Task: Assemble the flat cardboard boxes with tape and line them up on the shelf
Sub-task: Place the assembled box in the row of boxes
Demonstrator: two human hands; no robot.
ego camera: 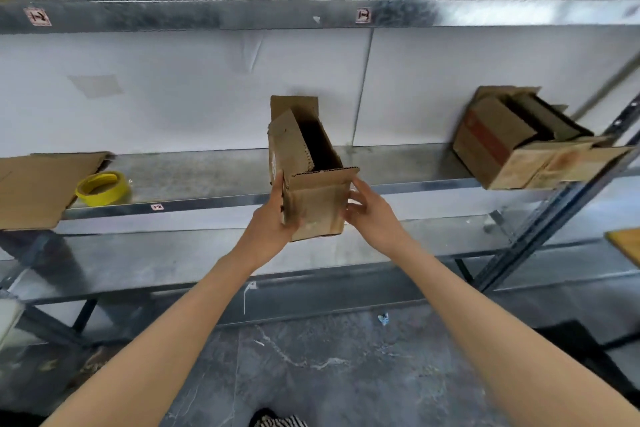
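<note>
**Two hands held a small box at the shelf**

The box (313,184) was in the middle, at the front edge of the metal shelf (207,173). It stood up tall and its top was open. One flap stuck up at the back and one folded out at the front. The near end of the box hung out past the shelf edge. I could not tell if the far end sat on the shelf.

The left hand (273,218) gripped the left side of the box. Its thumb lay up along the edge and its fingers curled round the front. The right hand (370,210) held the right side, with bent fingers on the card and the thumb up near the front flap.

A yellow roll of tape (104,188) lay on the shelf, well off to the left. Just beside it was a flat card (38,187) that stuck out over the shelf edge.

A big box (512,142) sat far to the right on the same shelf, with its flaps open. It was well apart from the small box.

A white wall (173,97) was behind the shelf. The grey floor (329,357) was below the arms.
</note>
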